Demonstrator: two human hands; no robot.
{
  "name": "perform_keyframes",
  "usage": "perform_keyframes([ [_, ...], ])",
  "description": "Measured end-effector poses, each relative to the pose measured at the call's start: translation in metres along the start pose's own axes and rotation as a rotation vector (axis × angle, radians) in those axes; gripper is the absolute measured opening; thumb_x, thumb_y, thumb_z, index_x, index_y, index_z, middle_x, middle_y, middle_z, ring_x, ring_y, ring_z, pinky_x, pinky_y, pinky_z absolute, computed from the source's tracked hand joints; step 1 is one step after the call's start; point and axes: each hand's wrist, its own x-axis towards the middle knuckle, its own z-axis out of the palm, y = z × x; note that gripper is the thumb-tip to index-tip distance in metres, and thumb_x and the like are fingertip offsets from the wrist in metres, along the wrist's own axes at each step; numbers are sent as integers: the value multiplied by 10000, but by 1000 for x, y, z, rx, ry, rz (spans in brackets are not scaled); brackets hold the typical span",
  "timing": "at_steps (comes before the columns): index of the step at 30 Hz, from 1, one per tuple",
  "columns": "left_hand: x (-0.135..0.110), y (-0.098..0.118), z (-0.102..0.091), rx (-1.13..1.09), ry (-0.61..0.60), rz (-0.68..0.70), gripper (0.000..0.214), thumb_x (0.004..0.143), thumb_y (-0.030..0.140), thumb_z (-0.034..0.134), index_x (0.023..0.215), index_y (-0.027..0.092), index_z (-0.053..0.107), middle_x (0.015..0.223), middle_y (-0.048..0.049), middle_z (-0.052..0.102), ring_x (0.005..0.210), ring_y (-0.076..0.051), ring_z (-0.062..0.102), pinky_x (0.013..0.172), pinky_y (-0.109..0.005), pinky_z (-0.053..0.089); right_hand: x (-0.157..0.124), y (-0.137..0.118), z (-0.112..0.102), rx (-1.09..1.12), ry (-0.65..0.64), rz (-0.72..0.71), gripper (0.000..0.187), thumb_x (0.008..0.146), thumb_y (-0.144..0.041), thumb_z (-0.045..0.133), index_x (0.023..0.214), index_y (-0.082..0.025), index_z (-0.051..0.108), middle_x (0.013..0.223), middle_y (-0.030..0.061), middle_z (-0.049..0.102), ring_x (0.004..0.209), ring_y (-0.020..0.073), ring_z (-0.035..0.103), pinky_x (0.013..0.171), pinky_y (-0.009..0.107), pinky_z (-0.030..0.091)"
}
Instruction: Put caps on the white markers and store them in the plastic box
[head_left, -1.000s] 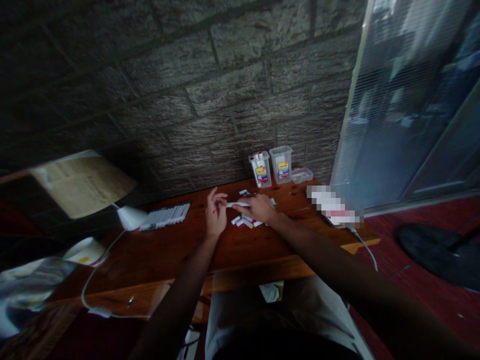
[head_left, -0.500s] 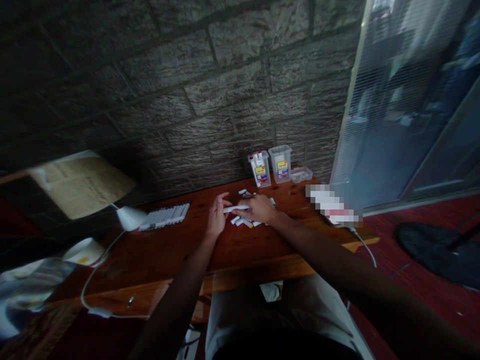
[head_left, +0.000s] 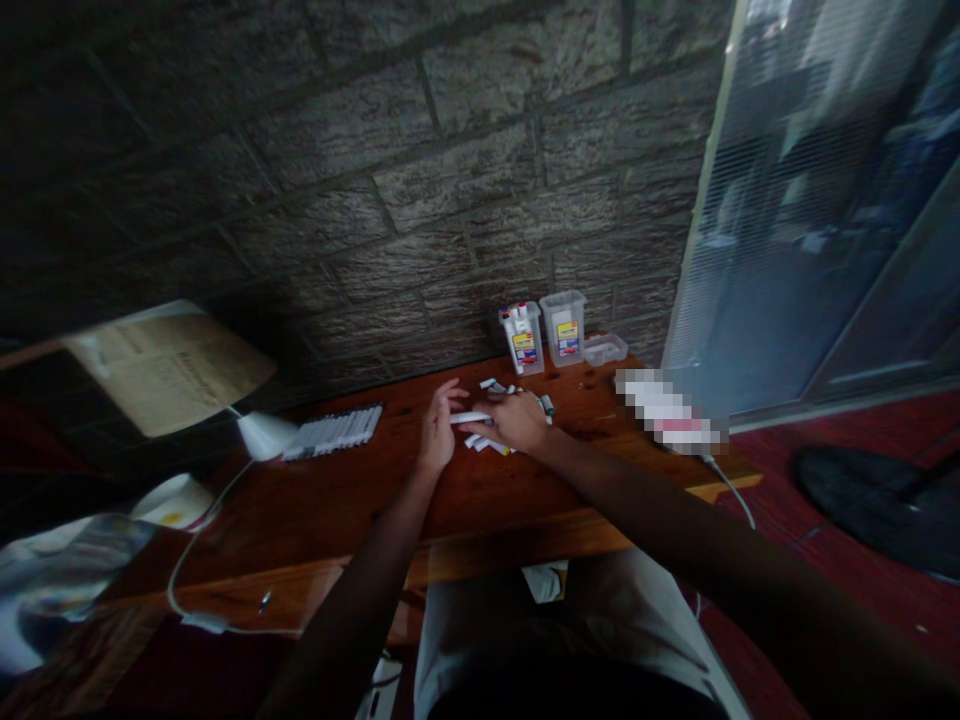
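Observation:
A white marker (head_left: 468, 417) lies crosswise between my two hands, just above the wooden desk. My left hand (head_left: 439, 430) is closed around its left end, with some fingers raised. My right hand (head_left: 519, 420) is curled over the marker's right end; its fingertips are partly hidden. Under and around the right hand lies a loose pile of white markers (head_left: 495, 446), some with coloured ends, one yellow. Behind the hands stand a clear plastic box holding several markers (head_left: 523, 340) and a second clear box (head_left: 565, 330). A clear lid (head_left: 606, 349) lies beside them.
On the left, a row of white markers (head_left: 337, 432) lies side by side near a lamp (head_left: 180, 370). A white cup (head_left: 172, 502) and a cable are at the desk's left end. A blurred-out white object (head_left: 667, 410) lies on the right. A stone wall backs the desk (head_left: 360, 500).
My right hand has shifted slightly down and covers the marker's right end differently. My left hand keeps its hold. The whole view has moved a little.

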Motion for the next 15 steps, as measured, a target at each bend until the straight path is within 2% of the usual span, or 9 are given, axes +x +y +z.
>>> perform_keyframes([
  [6,1,4,0,-28,10,8,572,971,577,225,1254,199,548,1060,-92,654,825,-167,620,763,-304,514,2,-1,2,-13,-13,-3,599,923,-664,312,1049,-220,694,1082,110,711,915,232,674,724,277,419],
  [15,2,7,4,-65,22,-16,541,978,555,249,1227,185,556,1001,-85,656,798,-159,617,744,-296,517,3,3,4,-4,-13,16,650,899,-700,315,987,-185,702,1033,130,719,905,258,683,723,289,424],
])
